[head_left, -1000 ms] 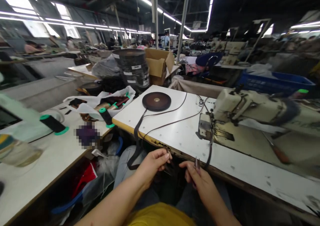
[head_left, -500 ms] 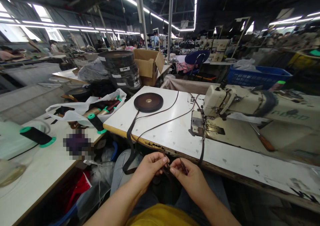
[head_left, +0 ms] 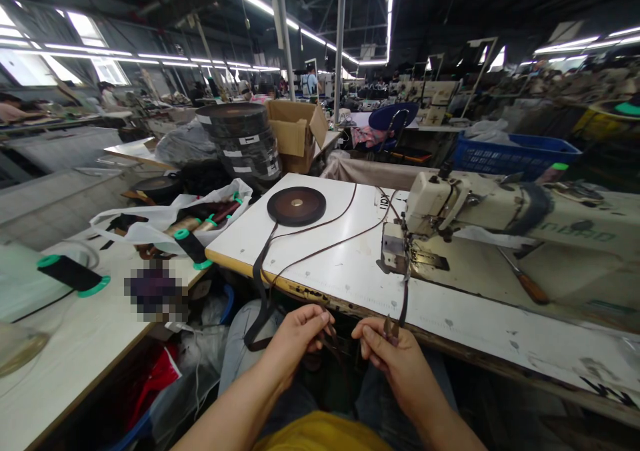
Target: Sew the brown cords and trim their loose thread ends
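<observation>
Deep, dim shed, strip lights (head_left: pixel 257 2) under a dark roof. Near at hand, a smooth white worktop (head_left: pixel 340 264), its yellowish front edge chipped and scuffed. On it at far left lies a flat round coil (head_left: pixel 310 214) of dark tape, brown toward the middle, pale at the core. Thin brown cords (head_left: pixel 333 241) curve across the white; a wider dark band (head_left: pixel 258 271) drops from the coil over the near edge in a loop.

Both forearms reach in from the near side, bare, hands just off the worktop's edge and apart from each other. Left hand (head_left: pixel 300 334): fingers curled, thumb and forefinger pinching a narrow dark strip (head_left: pixel 334 343) that dangles below. Right hand (head_left: pixel 394 356): closed round small pointed snips (head_left: pixel 390 331), tips upward; their exact opening I cannot tell.

To the right, a cream sewing machine (head_left: pixel 445 201), grimy metal at its plate; a dark strap (head_left: pixel 404 301) hangs from there to the edge, right behind the snips. Wood-handled screwdriver (head_left: pixel 531 287) on the machine bed. To the left, a side table (head_left: pixel 95 331) with black thread cones (head_left: pixel 73 274) and a crumpled white bag (head_left: pixel 170 214). Farther off: stacked dark rolls (head_left: pixel 240 138), an open cardboard box (head_left: pixel 287 131), a blue crate (head_left: pixel 515 154).
</observation>
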